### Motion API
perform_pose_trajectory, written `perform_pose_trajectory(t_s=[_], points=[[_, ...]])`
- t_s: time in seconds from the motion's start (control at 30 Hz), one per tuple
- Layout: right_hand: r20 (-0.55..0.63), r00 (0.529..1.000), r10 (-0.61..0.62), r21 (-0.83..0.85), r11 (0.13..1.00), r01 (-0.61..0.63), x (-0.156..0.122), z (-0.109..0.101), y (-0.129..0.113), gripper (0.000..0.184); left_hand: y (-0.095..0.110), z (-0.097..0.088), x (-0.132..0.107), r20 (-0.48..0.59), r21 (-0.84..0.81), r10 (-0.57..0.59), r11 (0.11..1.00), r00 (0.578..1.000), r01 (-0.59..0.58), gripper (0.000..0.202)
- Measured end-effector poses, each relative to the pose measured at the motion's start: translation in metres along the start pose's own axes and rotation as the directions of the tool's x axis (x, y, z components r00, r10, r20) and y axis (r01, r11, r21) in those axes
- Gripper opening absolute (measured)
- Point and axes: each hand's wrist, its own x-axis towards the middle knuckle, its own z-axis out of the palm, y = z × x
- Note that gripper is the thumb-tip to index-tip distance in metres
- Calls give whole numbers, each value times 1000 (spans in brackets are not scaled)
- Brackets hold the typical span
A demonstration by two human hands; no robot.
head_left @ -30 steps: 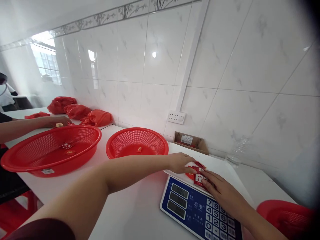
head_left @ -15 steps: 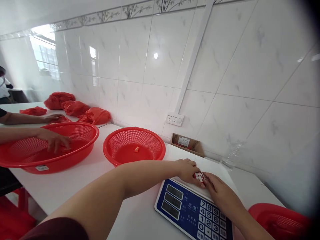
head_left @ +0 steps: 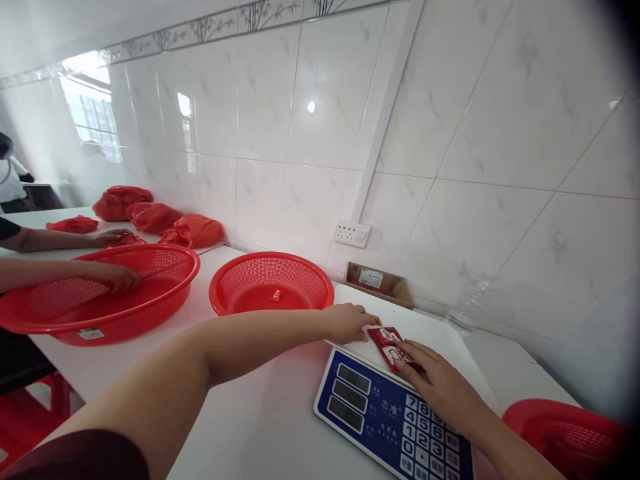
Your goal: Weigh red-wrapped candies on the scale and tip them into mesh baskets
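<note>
- Right hand: thumb and fingers clamped on one end of a dark red packet, possibly more than one, over the near edge of the scale's white pan; grip presumably steadies it. Contact with pan cannot be told.
- Left hand: apart from right, curled at pan's left edge over a mostly hidden orange-red packet; firmness of hold cannot be told.
- Scale: display faces the person, presumably for reading.
- Materials: dark packet flat, white-printed; pan smooth; red basket round, perforated, apparently plastic, near counter's wall-side edge.
</note>
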Motion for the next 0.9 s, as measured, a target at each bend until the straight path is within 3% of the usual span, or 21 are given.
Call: perform_pose_trajectory(t_s=[0.13, 0.27, 0.47, 0.6, 0.77, 0.9], points=[[19, 1000, 25, 5, 1000, -25, -1, -1, -1, 59, -1, -4, -3, -4, -4, -61, 998, 998, 61, 40], [3, 1000, 23, 6, 1000, -23, -2, -1, -1, 56, -8, -21, -13, -37, -8, -134, 991, 990, 134, 34], [0, 1000, 25, 17, 1000, -25, -3, -3, -3, 55, -42, -54, -47, -71, 50, -296, 953, 953, 300, 24], [26, 999, 46, 18, 999, -46, -2, -3, -2, 58, -58, -56, -56, -13, 137, -367, 921, 930, 365, 22], [2, 999, 37, 31, 999, -37, 0, 1, 3, 58, -38, -34, -26, -63, 160, -218, 961, 974, 225, 32], [34, 999, 26, 36, 999, -27, 0, -1, -1, 55, -8, -18, 8, -5, 124, -61, 990, 998, 62, 42]])
